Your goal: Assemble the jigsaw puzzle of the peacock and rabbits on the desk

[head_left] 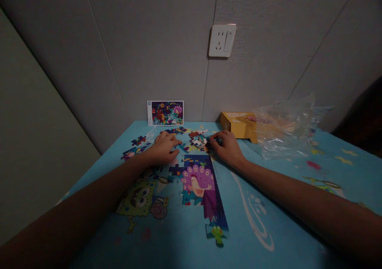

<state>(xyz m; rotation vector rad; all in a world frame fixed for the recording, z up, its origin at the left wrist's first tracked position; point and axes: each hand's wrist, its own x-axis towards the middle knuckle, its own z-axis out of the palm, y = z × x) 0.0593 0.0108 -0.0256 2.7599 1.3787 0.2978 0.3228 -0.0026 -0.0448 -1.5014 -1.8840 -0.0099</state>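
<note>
Recorded from left to right across a light-blue printed surface (238, 245). At the left, toward the far edge, loose puzzle pieces (139, 140), lying in small separate groups. Nearer, a yellow cartoon print (141, 199), part of the surface pattern and partly in shadow. Next, the left hand (162, 147), palm down among the far pieces; grip spread, thumb apart from the fingers, nothing visibly held. Just beyond, a picture card (165, 113), upright at the far wall (167, 42). At centre, on the near side of both hands, a joined puzzle section (197, 181) with a purple peacock, extended along its right side toward a near piece with a green figure (217, 233). Beyond that section, between the hands, a heap of loose pieces (198, 141), some overlapping, some pale side up. High on the wall, a white socket plate (222, 41). At the heap's right edge, the right hand (227, 145), fingers curled downward; not determinable whether gripping a piece. Farther right, a yellow box (243, 129), partly behind a clear, crumpled plastic bag (286, 129).
</note>
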